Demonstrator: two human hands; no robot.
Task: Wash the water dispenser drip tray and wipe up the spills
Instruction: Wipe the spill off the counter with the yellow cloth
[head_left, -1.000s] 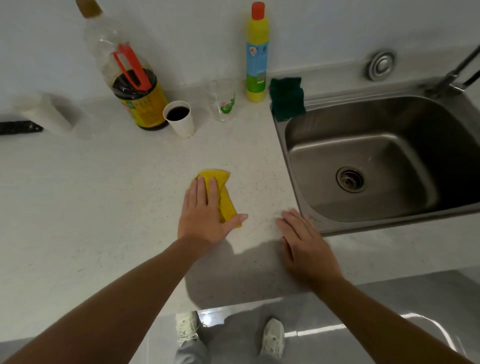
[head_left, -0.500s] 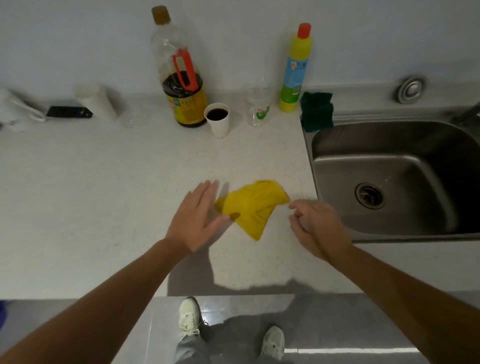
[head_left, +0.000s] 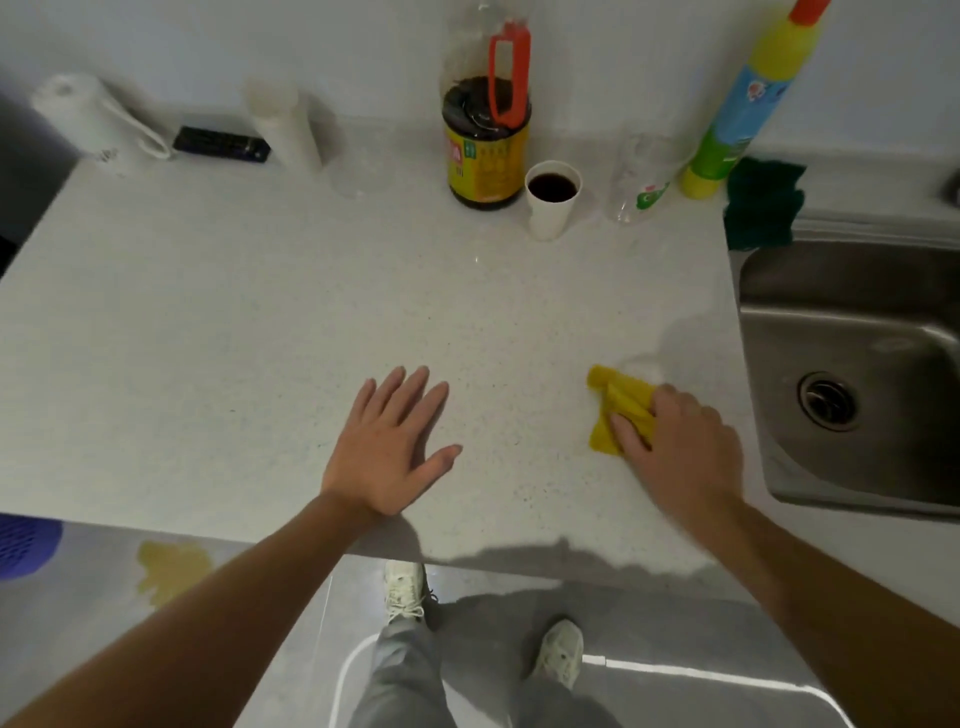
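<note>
A yellow cloth (head_left: 615, 402) lies bunched on the white speckled counter (head_left: 260, 338), close to the sink. My right hand (head_left: 680, 447) presses down on it, fingers curled over its near part. A wet smear (head_left: 685, 343) shines on the counter just beyond the cloth. My left hand (head_left: 392, 447) lies flat on the counter to the left, fingers spread, holding nothing. No drip tray is in view.
A steel sink (head_left: 857, 364) is at the right. Along the wall stand a dark sauce bottle (head_left: 485, 140), a paper cup of dark liquid (head_left: 551, 205), a clear bottle (head_left: 641, 182), a yellow detergent bottle (head_left: 737, 114), a green sponge (head_left: 761, 205), a white roll (head_left: 88, 119). A yellowish stain (head_left: 171, 569) marks the floor.
The cloth passed from under my left hand to my right hand, which now holds it near the sink. My left hand let go and rests flat. The view shifted left.
</note>
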